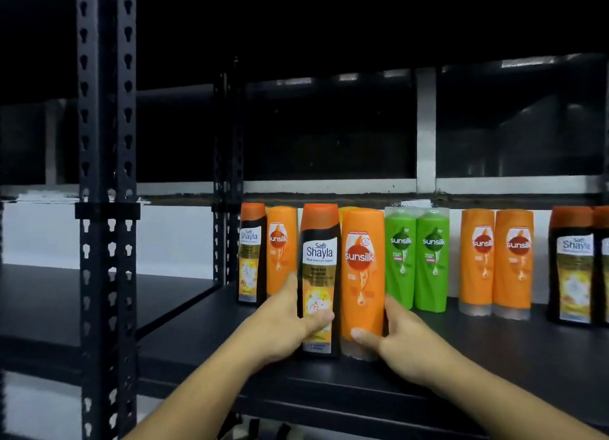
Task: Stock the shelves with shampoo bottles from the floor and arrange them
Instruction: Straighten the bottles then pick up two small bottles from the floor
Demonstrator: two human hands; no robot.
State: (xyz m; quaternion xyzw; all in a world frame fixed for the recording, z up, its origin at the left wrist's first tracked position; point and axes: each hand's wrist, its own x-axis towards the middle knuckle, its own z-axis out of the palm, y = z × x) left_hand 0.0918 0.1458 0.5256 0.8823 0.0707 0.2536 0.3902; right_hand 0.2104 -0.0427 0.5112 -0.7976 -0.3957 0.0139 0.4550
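Beside the green twin-pack [417, 258], left hand [290, 324] grips the black Shayla bottle [319, 268], right hand [405, 335] the orange Sunsilk bottle [361, 274], low on likely slick, stiff plastic.

Cannot see the left hand [283, 327] whole: most fingers tucked behind the black Shayla bottle [319, 268], only the thumb and one finger showing. Same with the right hand [405, 337]: fingers lost behind the orange Sunsilk bottle [362, 274], thumb across its front and one finger up its side. Cannot tell the bottle beyond both sets of fingertips; shows only a yellow-orange cap [347, 210] between the two held tops. Cannot read the small print above the left thumb: blurred. Far right of the right fingers, the last Shayla bottle [603, 261] cut by the frame edge. Below the fingers, dark shapes [257, 426] under the shelf [494, 357], too dim to name.
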